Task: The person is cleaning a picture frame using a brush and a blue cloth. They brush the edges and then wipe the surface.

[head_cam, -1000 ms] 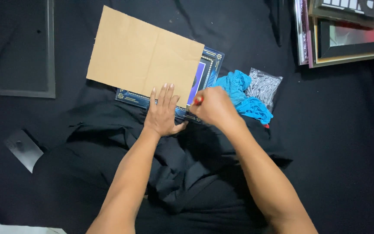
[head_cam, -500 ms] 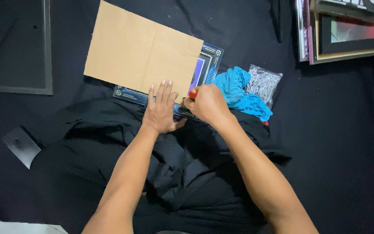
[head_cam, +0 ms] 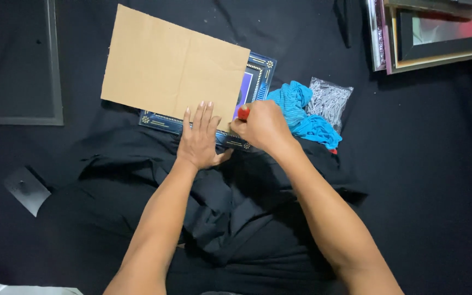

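Observation:
A brown cardboard sheet lies over a dark blue picture frame with gold corner ornaments; only the frame's right and lower edges show. My left hand rests flat with fingers apart on the cardboard's lower edge and the frame's bottom rail. My right hand is closed around a red-handled tool, whose tip sits at the cardboard's lower right corner. The tool's working end is hidden by the hand.
A blue cloth and a clear bag of small metal pieces lie right of the frame. More picture frames are stacked at the upper right. A dark frame lies at the left. Black fabric covers the surface.
The view has shifted slightly. My right hand with the red tool has edged a little left along the cardboard's lower edge; my left hand stays pressed on the cardboard.

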